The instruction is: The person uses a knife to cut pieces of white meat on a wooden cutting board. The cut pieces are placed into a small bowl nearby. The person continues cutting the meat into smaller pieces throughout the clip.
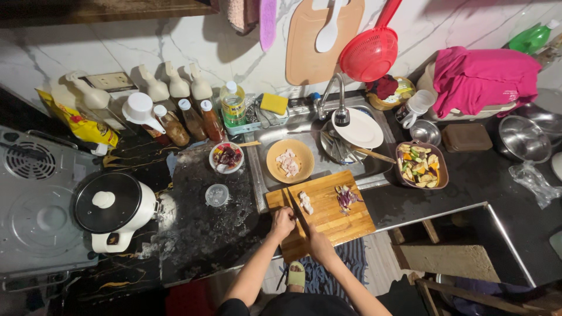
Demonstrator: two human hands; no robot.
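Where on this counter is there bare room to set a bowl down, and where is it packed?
Bare dark counter lies between the white cooker and the cutting board, broken only by a small clear cup. Another bare stretch sits right of the vegetable dish. The sink and the bottle row are crowded. Both hands, left and right, occupy the board's near end.

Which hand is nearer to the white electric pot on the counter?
Left. The left hand rests on the near left corner of the cutting board, on the side facing the white electric pot. The right hand lies farther right on the board.
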